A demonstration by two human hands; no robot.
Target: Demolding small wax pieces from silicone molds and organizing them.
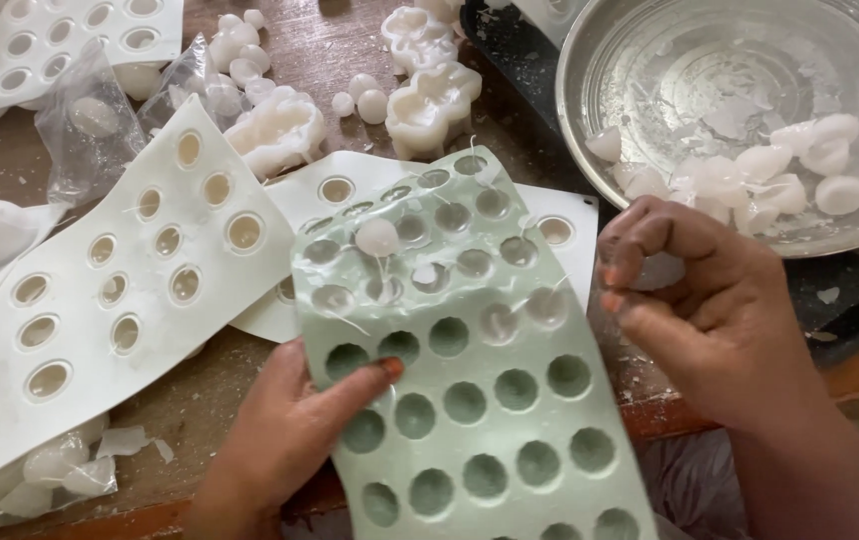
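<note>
My left hand [280, 440] grips the lower left edge of a pale green mould [470, 350], thumb pressed across its face beside the round hollows and the other fingers tucked behind it. The mould tilts up toward me over the counter [320, 50]. Its nearer rows of hollows are empty; the farther rows hold white wax pieces with thin wicks sticking out, and one round wax piece [378, 237] sits raised above its hollow near the top left.

My right hand [715, 310] hovers just beside the mould's right edge, fingers [640, 245] curled in narrow, thumb and forefinger pinched close together. I cannot tell whether anything small is caught between them.

Just past that hand stands a metal bowl [650, 60] on a dark tray [510, 60], with a heap of white wax pieces [770, 175] lying against its near wall and thin flakes stuck to its floor.

Under the green mould lies a white mould [340, 190], and a larger white mould [130, 290] lies to the left, its hollows filled with wax. Another white mould [60, 45] sits at the far left corner. Loose wax balls [365, 100], shaped wax lumps [430, 105] and clear plastic bags [90, 125] are scattered across the wooden counter.
</note>
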